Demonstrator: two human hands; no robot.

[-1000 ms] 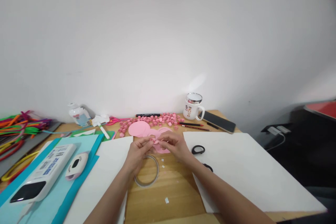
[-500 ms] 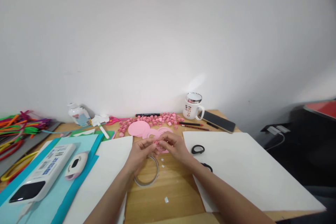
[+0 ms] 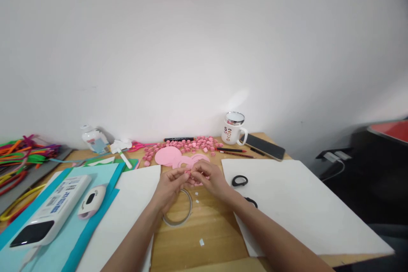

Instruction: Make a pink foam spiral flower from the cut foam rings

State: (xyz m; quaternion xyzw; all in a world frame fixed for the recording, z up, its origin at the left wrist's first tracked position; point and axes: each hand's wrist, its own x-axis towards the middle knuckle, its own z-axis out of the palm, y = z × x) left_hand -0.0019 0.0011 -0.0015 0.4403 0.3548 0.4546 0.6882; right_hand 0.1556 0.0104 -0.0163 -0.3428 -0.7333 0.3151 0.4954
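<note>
My left hand [image 3: 170,185] and my right hand [image 3: 208,178] meet over the middle of the wooden desk [image 3: 197,229], fingertips pinched together on a small pink paper piece [image 3: 188,174]. Just beyond them lie pink paper discs and rings [image 3: 170,156] and a scatter of several small pink rolled pieces [image 3: 194,143]. A roll of clear tape [image 3: 180,212] lies under my left wrist.
White sheets [image 3: 293,204] flank the hands, with black scissors [image 3: 239,180] on the right one. At left sit blue paper [image 3: 79,221], a white device [image 3: 51,212], a small white punch [image 3: 91,201] and coloured pipe cleaners [image 3: 22,155]. A mug [image 3: 233,129], phone [image 3: 265,147] and pencils [image 3: 234,151] stand at the back.
Both hands have stayed together on the small pink piece, with only slight finger movement. The view has shifted a little.
</note>
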